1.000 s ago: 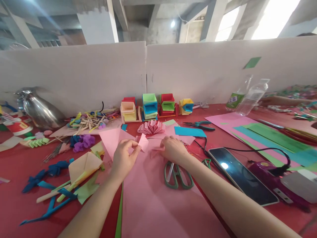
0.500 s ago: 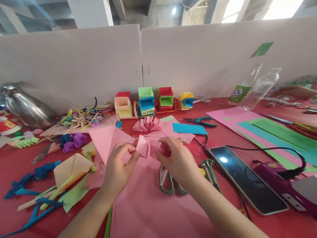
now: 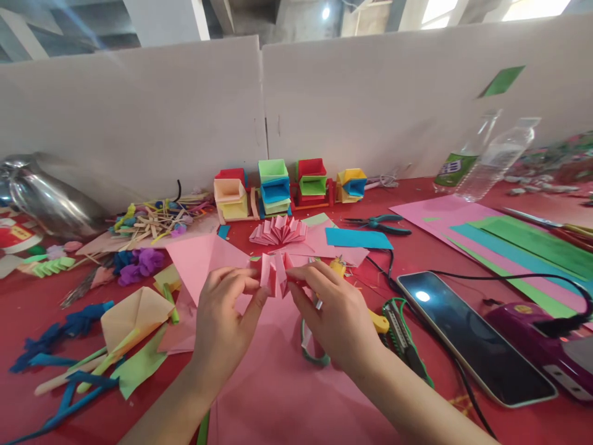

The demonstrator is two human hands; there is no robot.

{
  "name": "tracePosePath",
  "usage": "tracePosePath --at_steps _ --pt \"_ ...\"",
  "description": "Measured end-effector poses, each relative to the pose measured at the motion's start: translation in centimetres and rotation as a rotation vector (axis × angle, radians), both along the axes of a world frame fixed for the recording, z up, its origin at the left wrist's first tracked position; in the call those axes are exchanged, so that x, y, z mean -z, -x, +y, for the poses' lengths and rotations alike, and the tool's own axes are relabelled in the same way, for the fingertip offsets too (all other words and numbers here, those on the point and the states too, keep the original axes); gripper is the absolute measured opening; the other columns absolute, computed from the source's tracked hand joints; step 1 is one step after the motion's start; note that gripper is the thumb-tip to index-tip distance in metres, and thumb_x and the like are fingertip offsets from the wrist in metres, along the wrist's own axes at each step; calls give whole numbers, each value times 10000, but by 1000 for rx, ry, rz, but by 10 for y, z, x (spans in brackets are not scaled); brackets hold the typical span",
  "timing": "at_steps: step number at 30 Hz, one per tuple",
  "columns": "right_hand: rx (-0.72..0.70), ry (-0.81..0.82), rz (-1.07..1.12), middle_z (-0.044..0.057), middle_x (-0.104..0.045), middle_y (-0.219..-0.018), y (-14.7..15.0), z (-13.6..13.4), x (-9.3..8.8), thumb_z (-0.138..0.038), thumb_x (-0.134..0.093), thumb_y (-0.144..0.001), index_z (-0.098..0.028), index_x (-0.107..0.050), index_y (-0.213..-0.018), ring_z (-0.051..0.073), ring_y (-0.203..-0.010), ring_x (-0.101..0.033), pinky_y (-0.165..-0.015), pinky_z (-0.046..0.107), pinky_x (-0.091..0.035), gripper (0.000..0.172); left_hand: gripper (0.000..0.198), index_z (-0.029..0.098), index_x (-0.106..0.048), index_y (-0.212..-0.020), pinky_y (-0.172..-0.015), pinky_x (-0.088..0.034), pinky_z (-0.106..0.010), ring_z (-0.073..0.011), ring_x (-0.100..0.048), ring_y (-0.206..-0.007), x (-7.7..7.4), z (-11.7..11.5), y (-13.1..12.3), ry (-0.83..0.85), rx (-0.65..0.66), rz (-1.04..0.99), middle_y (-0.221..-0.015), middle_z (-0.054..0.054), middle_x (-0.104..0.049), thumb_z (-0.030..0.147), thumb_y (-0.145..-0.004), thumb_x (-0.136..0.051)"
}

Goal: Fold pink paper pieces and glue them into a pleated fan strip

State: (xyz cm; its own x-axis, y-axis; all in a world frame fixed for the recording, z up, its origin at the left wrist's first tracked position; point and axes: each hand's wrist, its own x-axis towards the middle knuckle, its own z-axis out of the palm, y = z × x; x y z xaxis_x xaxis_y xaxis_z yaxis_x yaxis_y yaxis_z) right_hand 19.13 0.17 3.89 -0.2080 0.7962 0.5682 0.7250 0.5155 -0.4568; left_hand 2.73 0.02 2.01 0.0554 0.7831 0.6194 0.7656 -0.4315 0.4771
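Between my two hands is a small piece of folded pink paper, creased into upright pleats. My left hand pinches its left edge between thumb and fingers. On the other side, my right hand grips the right edge the same way. Just beyond lies a fan-like pleated pink paper piece. Under my hands spreads a large pink sheet. Green-handled scissors lie partly hidden beneath my right hand.
Coloured paper boxes stand at the back. A phone, a utility knife and a purple power strip lie right; pliers and plastic bottles are farther back. Paper flowers and a metal jug sit left.
The pink piece has turned, so its pleats now face me and look more drawn together. My right hand has shifted slightly, and the view has moved a little.
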Motion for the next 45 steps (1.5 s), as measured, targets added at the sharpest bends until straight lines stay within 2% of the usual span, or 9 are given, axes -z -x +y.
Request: tracePosePath --at_steps 11,16,21,25,33,36,38,40,45 --pt "-8 -145 -161 59 -621 -803 2 -6 1 -187 -438 -888 -167 -644 -895 160 -700 -558 -571 252 -378 207 99 214 -605 -764 -863 -412 -355 -216 -523 -991 -3 -5 -2 -44 24 21 -932 -44 -643 291 -818 -575" --pt "-16 -72 -134 53 -597 -761 3 -9 -3 -207 -449 -880 -161 -646 -859 154 -658 -539 -544 249 -367 204 153 219 -592 -816 -850 -425 -326 -199 -550 -991 -3 -2 1 90 5 -121 -1000 -48 -608 358 -840 -533" --pt "-111 105 -35 55 -602 -806 6 -8 1 -83 -421 -823 -166 -633 -937 149 -666 -565 -597 261 -431 255 207 208 -578 -815 -844 -417 -304 -198 -576 -984 0 2 2 256 33 -293 -997 -37 -630 398 -850 -502" --pt "-120 70 -50 62 -581 -817 5 -3 8 -72 -464 -804 -180 -649 -864 182 -748 -562 -650 300 -450 222 244 204 -575 -796 -821 -415 -291 -192 -591 -925 1 7 4 341 81 -334 -915 -24 -645 416 -859 -471" --pt "-142 154 8 101 -510 -1181 -1 3 7 -96 -465 -841 -191 -509 -870 182 -875 -602 -651 292 -489 108 202 198 -575 -795 -765 -398 -274 -189 -559 -861 1 18 18 201 -38 -219 -859 -18 -620 366 -853 -479" --pt "-162 125 -54 100 -538 -1141 0 3 6 -119 -430 -869 -193 -488 -879 185 -828 -617 -638 309 -495 94 197 204 -578 -778 -683 -381 -271 -184 -541 -779 -1 16 18 155 -117 -129 -788 -9 -606 361 -851 -484" --pt "-179 68 -116 105 -559 -1086 2 3 7 -144 -412 -884 -188 -492 -886 192 -784 -616 -621 323 -494 92 216 211 -569 -774 -594 -361 -258 -155 -521 -641 -3 12 14 206 -123 -144 -719 12 -595 388 -856 -475" --pt "-192 -4 -173 112 -574 -1045 4 3 8 -167 -401 -895 -183 -505 -886 201 -777 -609 -609 327 -488 105 233 215 -556 -790 -548 -352 -247 -134 -507 -566 -2 8 9 279 -87 -216 -673 28 -586 417 -861 -464" --pt "-183 -145 -183 112 -593 -1041 10 -2 10 -166 -392 -907 -180 -538 -881 191 -789 -595 -614 315 -482 149 237 205 -521 -849 -569 -411 -221 -128 -564 -629 3 3 -2 357 65 -514 -711 20 -589 436 -858 -469"
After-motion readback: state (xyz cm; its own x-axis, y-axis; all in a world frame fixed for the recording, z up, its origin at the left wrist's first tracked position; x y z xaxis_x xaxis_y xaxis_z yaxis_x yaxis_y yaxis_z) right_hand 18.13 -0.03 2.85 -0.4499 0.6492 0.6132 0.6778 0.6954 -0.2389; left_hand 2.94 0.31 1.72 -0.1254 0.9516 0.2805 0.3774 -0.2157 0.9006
